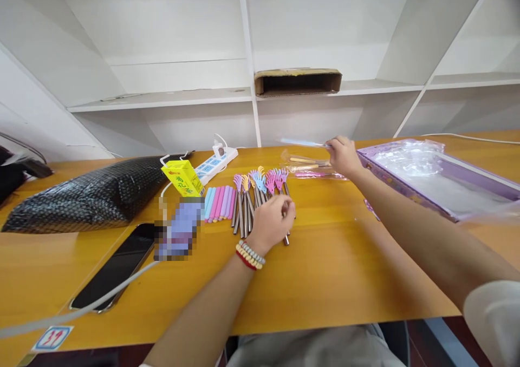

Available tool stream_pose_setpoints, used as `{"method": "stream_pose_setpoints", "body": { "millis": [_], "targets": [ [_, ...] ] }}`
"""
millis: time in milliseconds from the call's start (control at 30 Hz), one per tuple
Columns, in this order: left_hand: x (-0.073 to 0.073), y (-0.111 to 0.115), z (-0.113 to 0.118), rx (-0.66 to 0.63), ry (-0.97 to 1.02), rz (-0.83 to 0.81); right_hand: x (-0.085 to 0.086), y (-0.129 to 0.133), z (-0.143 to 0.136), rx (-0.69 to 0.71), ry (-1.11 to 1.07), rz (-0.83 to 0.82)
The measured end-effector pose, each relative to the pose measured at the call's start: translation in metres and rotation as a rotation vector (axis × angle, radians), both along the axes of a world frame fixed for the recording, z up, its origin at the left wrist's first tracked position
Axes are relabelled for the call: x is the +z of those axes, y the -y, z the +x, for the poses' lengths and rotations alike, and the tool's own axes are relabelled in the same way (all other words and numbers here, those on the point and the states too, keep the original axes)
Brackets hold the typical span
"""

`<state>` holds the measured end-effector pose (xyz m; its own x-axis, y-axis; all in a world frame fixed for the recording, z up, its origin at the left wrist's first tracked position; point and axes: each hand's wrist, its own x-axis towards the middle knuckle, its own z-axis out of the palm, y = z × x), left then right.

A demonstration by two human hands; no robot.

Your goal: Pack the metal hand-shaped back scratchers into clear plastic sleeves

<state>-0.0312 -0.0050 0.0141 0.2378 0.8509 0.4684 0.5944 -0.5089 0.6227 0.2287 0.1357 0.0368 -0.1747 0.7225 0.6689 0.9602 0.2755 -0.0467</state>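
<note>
My right hand (343,156) is raised at the right and pinches one end of a thin, light blue stick-like thing (303,142), which is blurred and points left. Over the lower part of a row of back scratchers (245,207) hovers my left hand (273,222), fingers curled in; whatever they hold, if anything, is hidden. The back scratchers have metal rods and small hand-shaped heads in purple, orange, blue and pink. Left of them lies a row of pastel tubes (220,203) in blue, pink and purple. Clear-wrapped sticks (306,164) lie below my right hand.
A purple open box (455,210) with crumpled clear plastic stands right. At left are a black bubble-wrap parcel (93,196), a yellow carton (182,177), a power strip (215,164) and a phone (116,269) with a white cable across it. A cardboard box (298,72) sits on the shelf.
</note>
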Motion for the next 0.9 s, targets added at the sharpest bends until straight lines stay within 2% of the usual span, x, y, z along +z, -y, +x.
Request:
{"method": "stream_pose_setpoints", "body": {
  "millis": [67,133,200,300,467,600,700,833,900],
  "targets": [
    [0.001,-0.005,0.0,0.004,0.294,-0.188,0.002,0.032,0.008,0.037,-0.059,0.106],
    [0.002,-0.009,0.001,-0.08,0.575,-0.417,0.0,0.064,0.011,0.003,-0.126,0.143],
    [0.003,-0.01,0.003,-0.194,0.762,-0.616,-0.007,0.088,0.007,-0.03,-0.168,0.133],
    [0.006,-0.006,0.007,-0.33,0.867,-0.834,-0.023,0.106,-0.005,0.002,-0.157,0.022],
    [0.012,0.006,0.008,-0.533,0.776,-1.139,-0.04,0.108,-0.023,0.156,-0.066,-0.119],
    [0.014,0.009,0.006,-0.616,0.636,-1.121,-0.037,0.113,-0.029,0.197,-0.09,-0.108],
    [0.01,0.009,0.008,-0.61,0.6,-1.093,-0.034,0.118,-0.033,0.205,-0.156,-0.054],
    [0.006,0.009,0.013,-0.565,0.593,-1.032,-0.032,0.12,-0.036,0.122,-0.442,0.006],
    [0.006,0.01,0.015,-0.556,0.598,-0.994,-0.032,0.12,-0.034,0.186,-0.646,-0.105]
  ]
}}
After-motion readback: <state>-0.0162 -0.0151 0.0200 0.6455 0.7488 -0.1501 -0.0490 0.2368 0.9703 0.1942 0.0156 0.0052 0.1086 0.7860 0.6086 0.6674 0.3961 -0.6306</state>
